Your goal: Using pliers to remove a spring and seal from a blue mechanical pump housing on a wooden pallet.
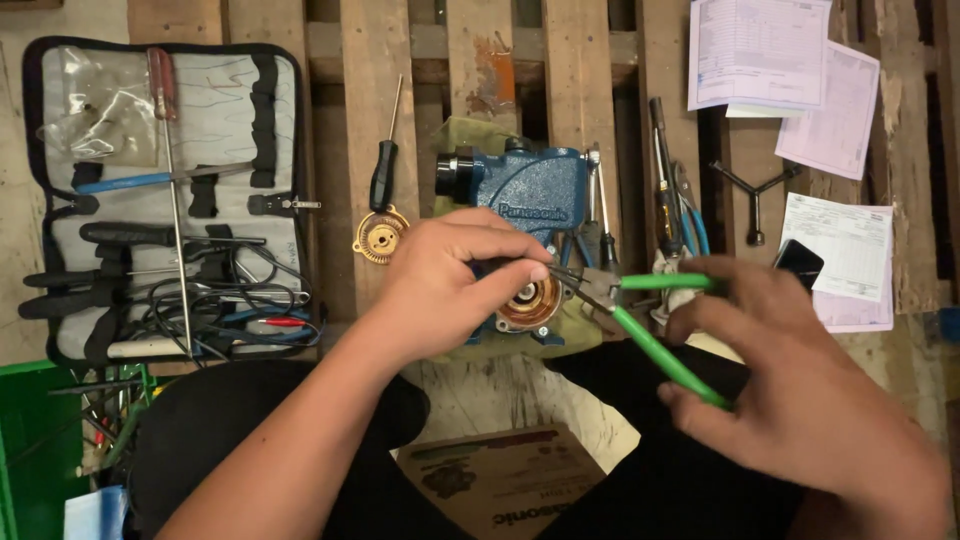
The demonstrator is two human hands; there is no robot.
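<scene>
Pump body [535, 190], blue cast metal, lies on a wooden pallet [580, 80] in front of the seated person, open face toward the camera, a brass-coloured round part [528, 305] showing in the opening. Left hand [440, 285] rests on the pump face, fingers [500, 262] curled in and pinched near the brass part; whether they grip something small cannot be told. Right hand [800, 390] holds green-handled pliers [660, 320], fingers wrapped on the handles, handles spread apart, the tips reaching in at the rim of the brass part.

Judged progress: the pump looks already opened. A separate brass disc [380, 236] lies on the pallet left of it, beside a black-handled screwdriver [384, 160]. The inner part is still seated, so its removal or fitting appears unfinished.

Open tool roll [165, 200] with screwdrivers and wires lies far left. More tools [665, 200] sit right of the pump, then a Y-shaped wrench [755, 195], a dark phone [798, 264] and paper sheets [760, 55]. A cardboard box [500, 485] sits between the knees.
</scene>
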